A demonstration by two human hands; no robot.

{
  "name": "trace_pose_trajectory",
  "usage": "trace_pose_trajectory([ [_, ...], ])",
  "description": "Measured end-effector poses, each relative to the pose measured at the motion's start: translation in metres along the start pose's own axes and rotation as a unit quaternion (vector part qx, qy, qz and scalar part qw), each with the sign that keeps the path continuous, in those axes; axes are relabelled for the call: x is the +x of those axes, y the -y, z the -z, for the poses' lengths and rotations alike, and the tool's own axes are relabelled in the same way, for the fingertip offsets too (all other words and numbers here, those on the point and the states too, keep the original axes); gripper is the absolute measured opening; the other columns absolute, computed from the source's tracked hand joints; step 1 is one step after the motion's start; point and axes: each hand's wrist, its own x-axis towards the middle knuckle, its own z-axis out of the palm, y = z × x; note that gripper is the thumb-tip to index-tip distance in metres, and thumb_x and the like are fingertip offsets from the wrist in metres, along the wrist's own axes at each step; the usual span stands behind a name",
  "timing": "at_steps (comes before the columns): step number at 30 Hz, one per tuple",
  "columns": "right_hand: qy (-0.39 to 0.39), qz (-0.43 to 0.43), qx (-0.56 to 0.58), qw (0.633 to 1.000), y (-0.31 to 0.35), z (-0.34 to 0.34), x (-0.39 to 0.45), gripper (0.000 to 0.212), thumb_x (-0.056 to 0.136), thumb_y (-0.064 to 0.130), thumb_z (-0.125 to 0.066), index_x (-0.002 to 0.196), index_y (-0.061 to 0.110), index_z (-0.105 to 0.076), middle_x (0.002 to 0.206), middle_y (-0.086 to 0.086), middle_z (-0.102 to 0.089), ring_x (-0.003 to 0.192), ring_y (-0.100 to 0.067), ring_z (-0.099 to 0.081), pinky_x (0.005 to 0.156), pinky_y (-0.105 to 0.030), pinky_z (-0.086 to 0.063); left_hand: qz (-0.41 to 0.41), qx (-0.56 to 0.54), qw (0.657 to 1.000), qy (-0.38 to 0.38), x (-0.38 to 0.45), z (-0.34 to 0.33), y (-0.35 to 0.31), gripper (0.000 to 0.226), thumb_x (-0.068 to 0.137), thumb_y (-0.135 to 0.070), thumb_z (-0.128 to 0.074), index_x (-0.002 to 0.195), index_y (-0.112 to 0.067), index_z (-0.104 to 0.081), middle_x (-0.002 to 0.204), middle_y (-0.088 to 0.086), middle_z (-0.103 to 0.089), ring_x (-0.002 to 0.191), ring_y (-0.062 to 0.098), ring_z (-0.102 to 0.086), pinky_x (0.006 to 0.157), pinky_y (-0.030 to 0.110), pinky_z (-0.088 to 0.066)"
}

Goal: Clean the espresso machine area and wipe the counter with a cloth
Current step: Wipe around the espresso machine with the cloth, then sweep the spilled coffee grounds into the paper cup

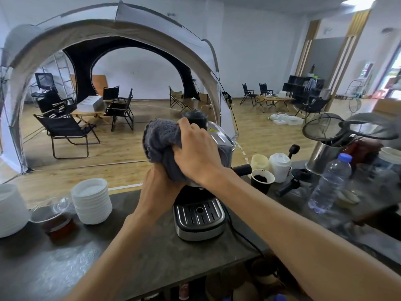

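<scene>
Both bare forearms reach forward from the bottom edge, over the dark stone-look surface. At their ends, the right hand lies on top of a grey cloth, with its fingers curled over the bunched fabric and clamped on it. The left hand comes from below and holds the lower part of the same cloth; its fingers are hidden behind the fabric, so I cannot tell exactly how they lie. The cloth is pressed against the upper front of the espresso machine, which stands near the middle of the surface, with its metal drip tray facing the camera.

Left of the machine stands a stack of white bowls, and just beside it a glass pot with dark liquid. Right of the machine are a black cup with coffee grounds, a white lidded cup and a clear water bottle with a blue cap.
</scene>
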Motion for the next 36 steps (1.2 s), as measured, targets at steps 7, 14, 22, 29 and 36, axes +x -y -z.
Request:
trace_pose_trajectory([
  [7,0.061,0.004,0.060,0.996,-0.052,0.044,-0.010,0.027,0.086,0.019,-0.066,0.110,0.017,-0.054,0.095,-0.003,-0.064,0.082,-0.021,-0.060,0.067,-0.035,-0.044,-0.014,-0.001,1.000,0.013,-0.001,0.003,-0.001,0.098,0.072,-0.031,-0.082,0.149,-0.022,-0.023,0.126,-0.009,-0.056,0.107,0.012,-0.054,0.080,0.034,-0.042],
  [14,0.000,-0.070,0.025,0.997,-0.132,0.086,-0.031,0.032,0.085,0.013,-0.068,0.115,0.017,-0.057,0.096,0.000,-0.065,0.084,-0.019,-0.062,0.068,-0.032,-0.049,0.000,-0.038,0.999,-0.008,-0.019,0.001,-0.012,0.108,0.073,-0.034,-0.082,0.153,-0.030,-0.009,0.152,-0.012,-0.036,0.125,0.003,-0.046,0.100,0.036,-0.038],
  [22,0.066,-0.183,0.036,0.980,-0.238,0.033,-0.130,0.027,0.083,0.019,-0.066,0.108,0.024,-0.057,0.095,0.001,-0.065,0.086,-0.021,-0.063,0.068,-0.033,-0.051,-0.144,-0.013,0.987,-0.070,-0.085,-0.065,-0.058,0.035,0.088,-0.022,-0.059,0.123,-0.022,-0.055,0.115,-0.012,-0.053,0.106,0.004,-0.055,0.091,0.013,-0.040],
  [29,0.236,-0.114,0.044,0.964,-0.281,-0.068,-0.176,0.052,0.091,0.034,-0.054,0.139,0.022,-0.041,0.130,-0.001,-0.054,0.117,-0.025,-0.050,0.098,-0.039,-0.041,-0.087,0.047,0.988,0.118,-0.106,-0.194,-0.070,0.036,0.092,-0.012,-0.054,0.123,-0.030,-0.051,0.120,-0.019,-0.050,0.113,-0.001,-0.051,0.097,0.019,-0.042],
  [36,0.271,-0.099,0.145,0.946,-0.307,-0.082,-0.166,0.056,0.085,0.029,-0.061,0.137,0.020,-0.041,0.129,-0.004,-0.055,0.117,-0.027,-0.051,0.098,-0.042,-0.046,0.045,0.153,0.966,0.201,-0.103,-0.236,-0.048,0.068,0.090,-0.014,-0.055,0.152,-0.021,-0.028,0.156,-0.009,-0.023,0.143,0.000,-0.015,0.115,0.011,-0.006],
])
